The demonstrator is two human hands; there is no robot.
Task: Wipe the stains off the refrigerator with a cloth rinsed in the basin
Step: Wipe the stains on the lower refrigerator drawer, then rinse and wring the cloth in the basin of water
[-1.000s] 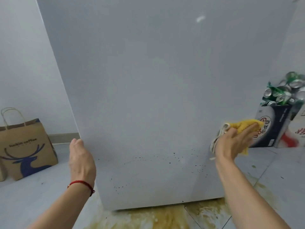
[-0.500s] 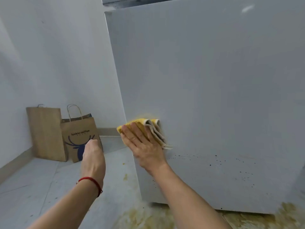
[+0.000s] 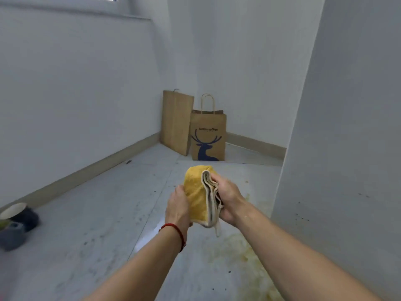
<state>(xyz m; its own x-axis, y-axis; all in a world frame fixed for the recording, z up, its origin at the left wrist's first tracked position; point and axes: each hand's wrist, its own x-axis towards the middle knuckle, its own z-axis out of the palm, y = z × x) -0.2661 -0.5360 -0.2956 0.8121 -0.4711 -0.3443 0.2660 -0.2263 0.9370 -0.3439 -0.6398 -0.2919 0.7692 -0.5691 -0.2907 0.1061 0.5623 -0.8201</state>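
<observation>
The folded yellow cloth [image 3: 198, 192] is held up over the floor [image 3: 97, 224], gripped by both hands: right hand [image 3: 227, 197] fingers curled around its cream edge, left hand [image 3: 178, 206] clamped on the other side. The fridge [image 3: 347, 148] is off to the right, with a few dark specks low down. Two paper bags [image 3: 207, 135] are parked in the corner.

The refrigerator [image 3: 338, 127] is cut off at right; blurred objects [image 3: 15, 224] lie at the left edge.

The brown paper bag [image 3: 208, 135] in the corner carries "luckin coffee" in small dark blue letters; a blue deer emblem stands just below the words; nothing else is legible.
</observation>
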